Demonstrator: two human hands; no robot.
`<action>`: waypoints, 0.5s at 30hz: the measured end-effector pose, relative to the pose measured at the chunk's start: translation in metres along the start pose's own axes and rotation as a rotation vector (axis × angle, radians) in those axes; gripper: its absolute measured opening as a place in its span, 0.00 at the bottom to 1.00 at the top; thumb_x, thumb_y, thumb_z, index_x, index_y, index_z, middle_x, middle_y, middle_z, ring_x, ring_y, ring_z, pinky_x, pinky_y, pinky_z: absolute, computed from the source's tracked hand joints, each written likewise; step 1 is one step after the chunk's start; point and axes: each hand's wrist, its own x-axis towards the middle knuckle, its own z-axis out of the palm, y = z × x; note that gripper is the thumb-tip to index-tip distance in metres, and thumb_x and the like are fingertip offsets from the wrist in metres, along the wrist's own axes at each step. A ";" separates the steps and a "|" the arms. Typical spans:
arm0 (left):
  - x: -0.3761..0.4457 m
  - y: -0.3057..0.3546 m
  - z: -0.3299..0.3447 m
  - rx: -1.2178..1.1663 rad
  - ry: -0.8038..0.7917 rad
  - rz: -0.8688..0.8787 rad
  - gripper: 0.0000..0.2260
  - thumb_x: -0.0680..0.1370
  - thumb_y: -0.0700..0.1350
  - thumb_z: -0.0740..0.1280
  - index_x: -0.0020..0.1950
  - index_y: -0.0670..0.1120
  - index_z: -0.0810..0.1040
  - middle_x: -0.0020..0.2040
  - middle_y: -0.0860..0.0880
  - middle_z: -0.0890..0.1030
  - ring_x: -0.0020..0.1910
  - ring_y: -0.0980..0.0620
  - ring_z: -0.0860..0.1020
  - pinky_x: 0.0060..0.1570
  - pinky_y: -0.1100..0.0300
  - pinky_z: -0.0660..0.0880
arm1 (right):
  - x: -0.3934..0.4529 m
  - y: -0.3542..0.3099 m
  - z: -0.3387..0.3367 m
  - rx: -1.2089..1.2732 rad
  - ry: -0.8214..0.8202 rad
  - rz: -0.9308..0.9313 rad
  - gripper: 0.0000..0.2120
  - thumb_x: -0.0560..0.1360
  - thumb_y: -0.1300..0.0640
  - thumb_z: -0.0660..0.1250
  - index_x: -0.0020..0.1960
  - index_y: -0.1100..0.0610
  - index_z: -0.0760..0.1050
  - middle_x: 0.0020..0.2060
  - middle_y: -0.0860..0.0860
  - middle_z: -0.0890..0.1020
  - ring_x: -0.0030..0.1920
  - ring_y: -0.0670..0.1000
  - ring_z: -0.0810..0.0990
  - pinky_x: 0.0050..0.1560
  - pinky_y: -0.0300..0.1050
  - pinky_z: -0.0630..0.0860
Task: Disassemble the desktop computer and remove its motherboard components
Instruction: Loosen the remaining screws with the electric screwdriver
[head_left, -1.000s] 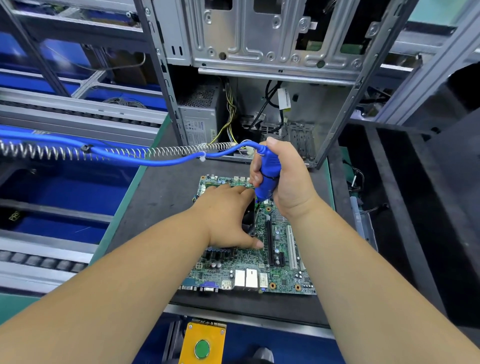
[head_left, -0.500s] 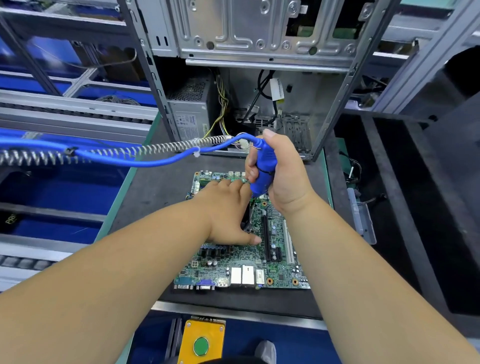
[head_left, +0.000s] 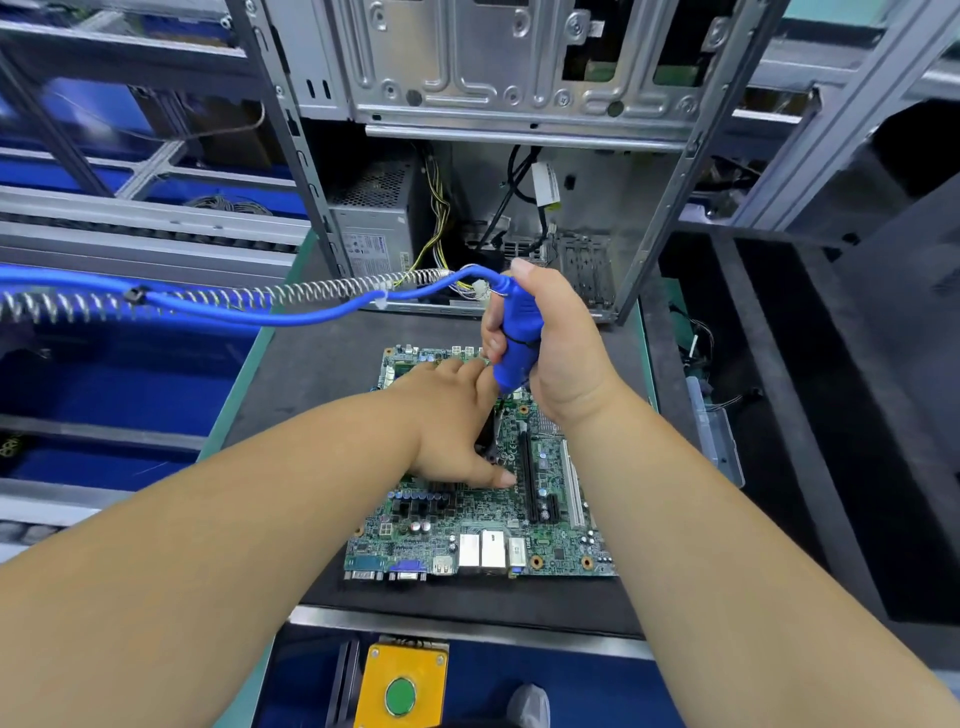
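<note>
A green motherboard (head_left: 483, 525) lies flat on the dark mat, its rear ports toward me. My left hand (head_left: 447, 421) lies on the board's middle, fingers draped over a black part that it mostly hides, thumb pressed on the board. My right hand (head_left: 556, 353) grips a blue powered screwdriver (head_left: 517, 338) upright, tip down at the board just right of my left fingers. The tip itself is hidden. A blue hose and a coiled cable (head_left: 291, 299) run left from the tool's top.
An open metal computer case (head_left: 519, 104) stands behind the board, with a power supply (head_left: 376, 228) and loose wires inside. A yellow box with a green button (head_left: 401, 686) sits below the bench edge. Conveyor rails run at the left, dark trays at the right.
Both hands stay on the board and tool in almost the same pose. My view has shifted slightly, so the board and case sit a little lower and more leftward in frame.
</note>
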 end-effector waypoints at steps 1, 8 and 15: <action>0.000 0.000 0.000 0.003 -0.002 0.001 0.49 0.67 0.76 0.58 0.76 0.44 0.53 0.72 0.44 0.61 0.67 0.41 0.64 0.67 0.47 0.63 | 0.001 0.000 0.000 0.002 -0.004 -0.001 0.21 0.65 0.38 0.64 0.29 0.56 0.71 0.24 0.56 0.70 0.27 0.53 0.68 0.33 0.48 0.65; 0.004 -0.003 0.001 -0.025 -0.036 0.005 0.50 0.65 0.76 0.59 0.75 0.44 0.54 0.72 0.43 0.62 0.69 0.42 0.64 0.68 0.46 0.64 | 0.005 -0.002 -0.004 0.057 0.034 0.011 0.21 0.63 0.40 0.62 0.27 0.58 0.69 0.22 0.56 0.68 0.25 0.53 0.65 0.33 0.48 0.63; 0.002 -0.005 0.003 -0.008 -0.012 0.018 0.48 0.66 0.76 0.58 0.74 0.44 0.56 0.69 0.43 0.64 0.67 0.42 0.65 0.67 0.46 0.65 | 0.008 -0.001 -0.001 0.058 0.043 0.037 0.22 0.64 0.37 0.64 0.27 0.56 0.71 0.23 0.54 0.70 0.26 0.53 0.67 0.34 0.48 0.64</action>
